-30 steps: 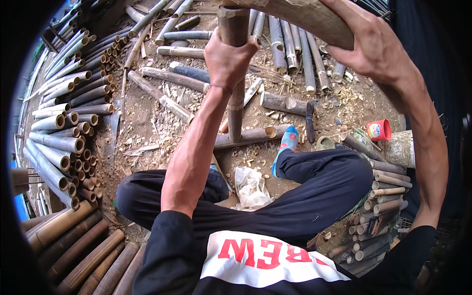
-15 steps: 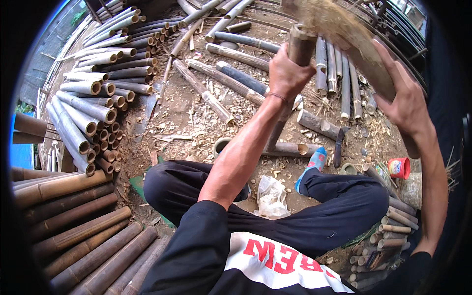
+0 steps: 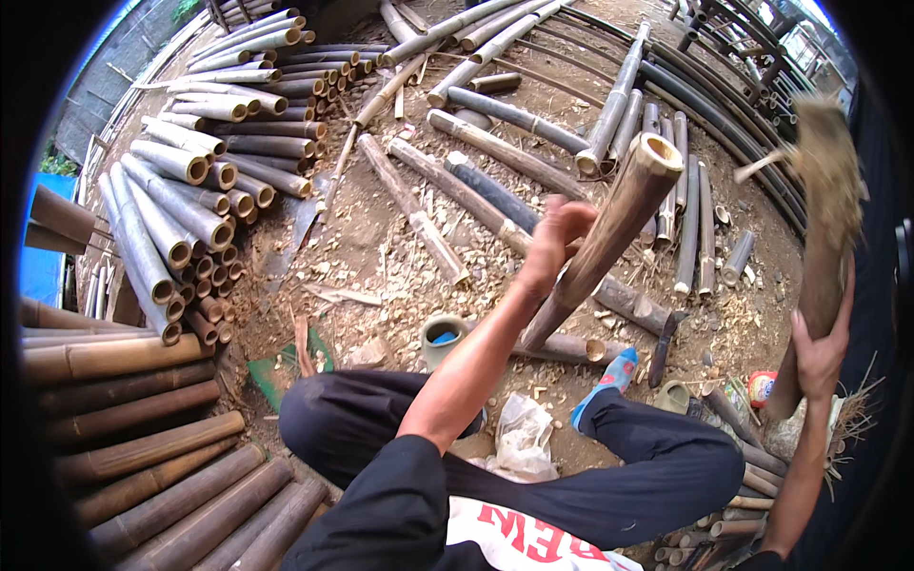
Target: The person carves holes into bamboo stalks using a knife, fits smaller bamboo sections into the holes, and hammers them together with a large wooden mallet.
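Observation:
A thick bamboo piece stands tilted in front of me, its pale hollow end up. Its lower end is down beside a bamboo length lying on the ground. My left hand is at the piece's left side, fingers loosely bent and apart, not wrapped round it; whether they touch it I cannot tell. Out to the right, my right hand grips a heavy wooden club with a frayed, fibrous head raised. A pale wood sliver shows beside that head. A dark-handled tool lies by the bamboo length.
Stacked bamboo tubes fill the left, with thicker ones nearer me. Loose lengths and chips cover the ground ahead. Between my legs is a clear plastic bag. A red container and short bamboo pieces are at right.
The club has swung right and down, away from the bamboo's top. My left hand has loosened from its grip round the bamboo. The bamboo's top has moved right and lower.

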Demonstrator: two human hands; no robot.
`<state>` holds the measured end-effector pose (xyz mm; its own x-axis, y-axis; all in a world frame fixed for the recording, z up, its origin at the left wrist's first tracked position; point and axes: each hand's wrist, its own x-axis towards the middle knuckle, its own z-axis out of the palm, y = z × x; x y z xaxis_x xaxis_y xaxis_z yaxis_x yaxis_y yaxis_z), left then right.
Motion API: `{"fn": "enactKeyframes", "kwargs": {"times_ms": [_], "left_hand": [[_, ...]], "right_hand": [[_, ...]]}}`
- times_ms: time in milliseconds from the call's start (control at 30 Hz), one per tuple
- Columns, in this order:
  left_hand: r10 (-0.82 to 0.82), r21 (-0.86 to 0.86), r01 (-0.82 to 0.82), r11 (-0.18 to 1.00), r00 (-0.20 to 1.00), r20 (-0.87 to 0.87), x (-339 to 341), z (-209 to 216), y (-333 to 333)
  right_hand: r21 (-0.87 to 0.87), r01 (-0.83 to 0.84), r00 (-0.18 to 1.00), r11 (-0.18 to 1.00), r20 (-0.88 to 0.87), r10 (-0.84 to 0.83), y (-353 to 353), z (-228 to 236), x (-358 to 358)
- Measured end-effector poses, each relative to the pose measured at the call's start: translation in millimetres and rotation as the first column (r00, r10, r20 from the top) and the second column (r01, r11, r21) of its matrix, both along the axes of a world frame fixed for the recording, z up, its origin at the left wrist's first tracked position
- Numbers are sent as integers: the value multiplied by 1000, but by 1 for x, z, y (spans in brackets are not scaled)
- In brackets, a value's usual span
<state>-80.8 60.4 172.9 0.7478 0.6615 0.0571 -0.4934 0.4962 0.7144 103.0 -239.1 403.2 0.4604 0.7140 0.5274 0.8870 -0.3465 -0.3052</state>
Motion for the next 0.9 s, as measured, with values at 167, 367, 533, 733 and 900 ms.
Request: {"fn": "enactKeyframes", "kwargs": {"times_ms": [167, 367, 533, 733, 900], "left_hand": [[537, 650, 81, 756, 492, -686, 36, -142, 46], [614, 955, 249, 164, 732, -296, 107, -217, 145], [658, 528, 837, 142, 319, -682, 175, -177, 164], [453, 416, 810, 413, 214, -866, 224, -196, 161], [581, 663, 449, 599, 326, -745, 204, -229, 169]], "right_hand": [[-217, 270, 943, 938, -135, -303, -99, -90, 37], [-365, 307, 664, 879, -579, -473, -148, -209, -9], [-499, 410, 369, 764, -675, -639, -180, -249, -69], [-557, 499, 0, 664, -766, -643, -222, -282, -122], [-574, 460, -39, 677, -775, -631, -198, -306, -121]]}}
